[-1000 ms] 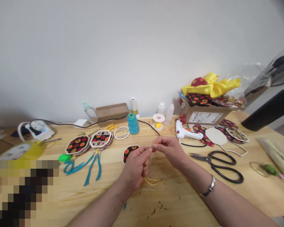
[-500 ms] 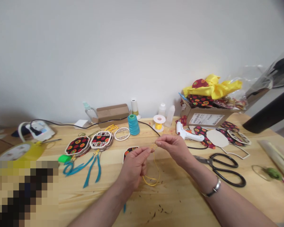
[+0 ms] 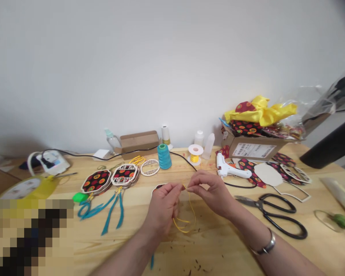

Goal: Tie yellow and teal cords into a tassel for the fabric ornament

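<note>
A thin yellow cord [image 3: 194,214] runs between my two hands, and its loose loop hangs down toward the table. My left hand [image 3: 167,203] pinches the cord between thumb and forefinger. Close beside it, my right hand [image 3: 208,189] pinches the same cord with its fingertips. Behind my left hand lies a patterned ornament [image 3: 156,188], mostly hidden. A strip of teal tassel [image 3: 152,261] shows below my left wrist. Whether the cord has a knot at my fingertips is too small to tell.
To the left lie stacked patterned ornaments [image 3: 125,174] with teal tassels [image 3: 112,214]. A teal thread cone [image 3: 164,157] and a yellow cord spool [image 3: 194,153] stand behind. On the right are black-handled scissors [image 3: 278,214], a white glue gun [image 3: 232,170] and a cardboard box [image 3: 253,147] with fabric.
My hands stay close together, still pinching the yellow cord; my right hand has come slightly lower. The whole view has shifted a little, so the table items appear lower and further right.
</note>
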### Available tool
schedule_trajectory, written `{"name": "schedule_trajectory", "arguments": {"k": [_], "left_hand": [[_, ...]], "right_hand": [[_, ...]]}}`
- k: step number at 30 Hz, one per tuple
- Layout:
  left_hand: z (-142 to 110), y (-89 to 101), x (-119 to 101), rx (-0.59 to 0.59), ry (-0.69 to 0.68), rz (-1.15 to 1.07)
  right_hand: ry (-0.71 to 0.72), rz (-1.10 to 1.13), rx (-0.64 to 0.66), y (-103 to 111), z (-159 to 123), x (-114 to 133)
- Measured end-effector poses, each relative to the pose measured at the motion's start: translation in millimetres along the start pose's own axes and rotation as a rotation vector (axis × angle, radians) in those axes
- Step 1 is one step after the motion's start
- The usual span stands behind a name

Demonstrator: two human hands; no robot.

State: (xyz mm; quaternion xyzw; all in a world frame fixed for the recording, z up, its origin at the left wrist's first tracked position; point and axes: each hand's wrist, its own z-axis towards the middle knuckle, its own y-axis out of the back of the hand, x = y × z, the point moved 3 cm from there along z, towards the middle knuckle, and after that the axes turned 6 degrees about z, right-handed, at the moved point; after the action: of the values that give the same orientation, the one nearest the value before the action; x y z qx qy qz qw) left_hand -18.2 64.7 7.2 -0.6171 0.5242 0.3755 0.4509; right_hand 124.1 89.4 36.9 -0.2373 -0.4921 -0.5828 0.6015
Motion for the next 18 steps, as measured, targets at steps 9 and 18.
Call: {"name": "schedule_trajectory", "arguments": {"k": [9, 18], "left_hand": [[-7.1, -8.9, -6.7, 0.269, -0.082, 0.397], [-4.6, -4.2, -5.0, 0.130, -0.025, 0.125]], "right_hand": [[-0.153, 0.221, 0.149, 5.3, 3.6, -8.9], [-0.469, 0.419, 0.095, 1.5, 1.7, -22.9]]}}
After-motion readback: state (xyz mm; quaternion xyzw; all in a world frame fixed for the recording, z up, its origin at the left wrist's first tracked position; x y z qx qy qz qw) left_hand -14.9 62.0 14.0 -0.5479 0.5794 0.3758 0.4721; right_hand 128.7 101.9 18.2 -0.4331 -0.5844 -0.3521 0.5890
